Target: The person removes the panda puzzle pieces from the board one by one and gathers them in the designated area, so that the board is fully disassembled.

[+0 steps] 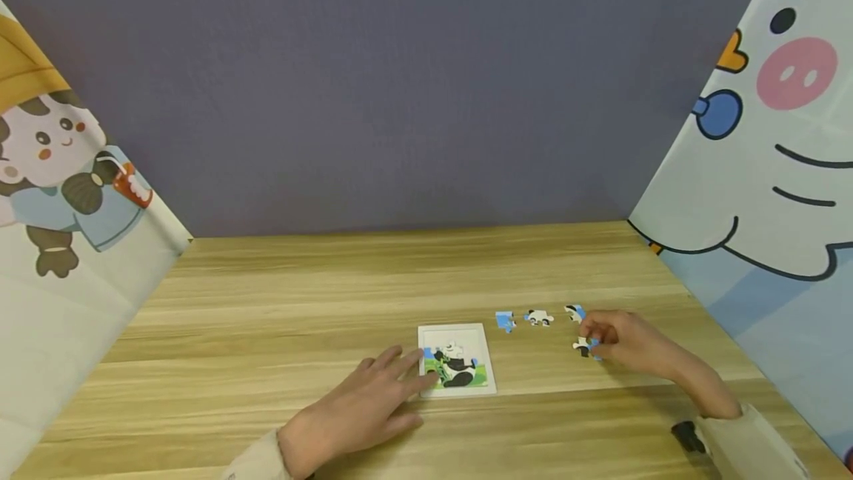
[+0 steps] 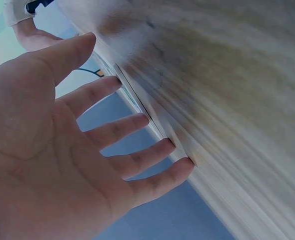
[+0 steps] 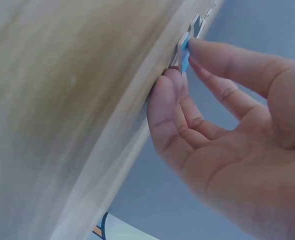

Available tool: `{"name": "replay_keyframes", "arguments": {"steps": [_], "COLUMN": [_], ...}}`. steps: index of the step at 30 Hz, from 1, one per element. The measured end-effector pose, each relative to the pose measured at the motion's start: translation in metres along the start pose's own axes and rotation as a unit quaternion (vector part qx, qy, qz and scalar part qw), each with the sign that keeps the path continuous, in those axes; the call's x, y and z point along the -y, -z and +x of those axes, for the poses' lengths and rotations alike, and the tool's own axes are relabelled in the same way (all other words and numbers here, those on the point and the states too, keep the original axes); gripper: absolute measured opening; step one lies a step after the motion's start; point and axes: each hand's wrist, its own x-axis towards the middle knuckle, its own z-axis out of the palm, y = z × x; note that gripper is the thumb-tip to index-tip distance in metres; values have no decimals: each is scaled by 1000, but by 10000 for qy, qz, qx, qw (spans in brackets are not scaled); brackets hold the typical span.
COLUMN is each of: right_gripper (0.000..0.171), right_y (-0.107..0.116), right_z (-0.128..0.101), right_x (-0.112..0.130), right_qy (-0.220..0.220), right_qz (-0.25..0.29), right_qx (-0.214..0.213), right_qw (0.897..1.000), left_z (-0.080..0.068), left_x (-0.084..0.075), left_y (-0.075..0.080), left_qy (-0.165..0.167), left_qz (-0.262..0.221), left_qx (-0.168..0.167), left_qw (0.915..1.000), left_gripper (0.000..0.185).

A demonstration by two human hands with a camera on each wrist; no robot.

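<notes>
The right hand (image 1: 623,339) pinches a puzzle piece (image 1: 585,347) by its edges; it looks thin, light and stiff. The left hand (image 1: 363,410) lies open, fingers steadying the puzzle tray (image 1: 456,335) on the worktop (image 1: 300,302).

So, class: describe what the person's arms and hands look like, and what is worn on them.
Both hands are bare, with no gloves or rings in view. The left hand and right hand each emerge from a pale, cream-coloured sleeve cuff. A small black object sits at the right wrist.
</notes>
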Motion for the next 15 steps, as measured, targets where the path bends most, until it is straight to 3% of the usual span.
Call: {"name": "replay_keyframes", "arguments": {"steps": [15], "right_gripper": [15], "right_y": [-1], "right_z": [0], "right_x": [2], "right_qy": [-17], "right_qz": [-399], "right_qx": [-159], "right_qw": [9991], "left_z": [0], "left_x": [-1], "left_y": [2], "left_qy": [52], "left_qz": [-71], "left_qx": [16], "left_qw": [10000], "left_gripper": [52]}}
